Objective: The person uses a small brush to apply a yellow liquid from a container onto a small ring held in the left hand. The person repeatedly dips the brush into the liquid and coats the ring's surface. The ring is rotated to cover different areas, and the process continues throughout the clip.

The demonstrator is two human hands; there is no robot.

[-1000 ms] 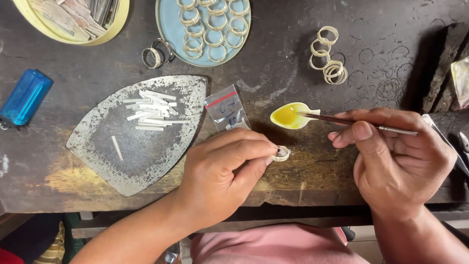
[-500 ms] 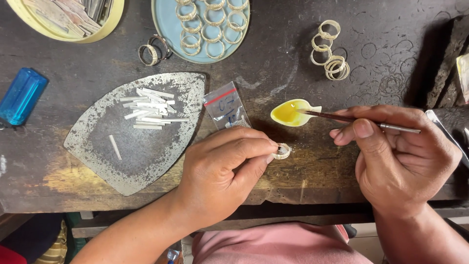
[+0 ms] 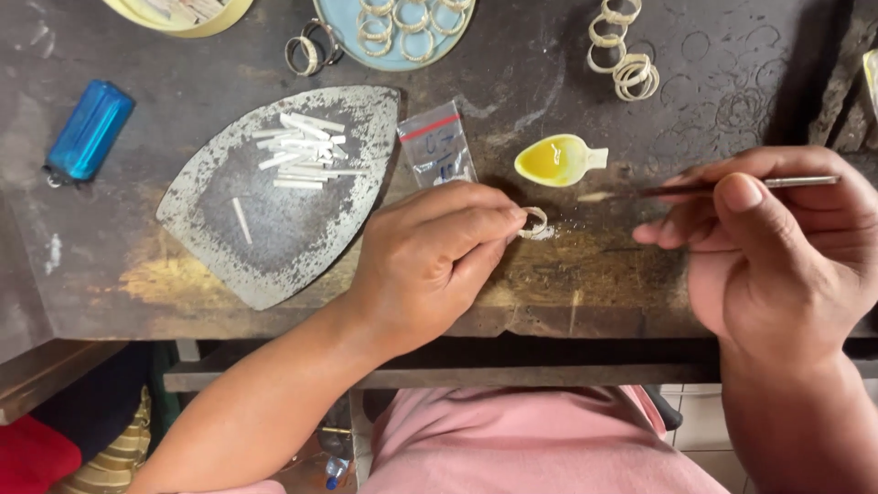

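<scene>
My left hand (image 3: 439,256) rests on the dark workbench and pinches a small pale ring (image 3: 534,222) against the bench top with its fingertips. My right hand (image 3: 777,252) grips a thin brush (image 3: 709,189) held level, its pale tip pointing left, just right of the ring and below a small yellow dish (image 3: 558,159) of yellow liquid. The brush tip hangs a little above the bench, apart from both ring and dish.
A grey iron-shaped metal plate (image 3: 274,238) with several white sticks (image 3: 297,151) lies at left. A small plastic bag (image 3: 437,144), a blue lighter (image 3: 90,131), a blue tray of rings (image 3: 393,27) and loose rings (image 3: 626,64) sit farther back. The bench edge (image 3: 567,322) runs near my body.
The brush tip has left the yellow dish and moved down and right, toward the ring. My left hand still holds the ring in place.
</scene>
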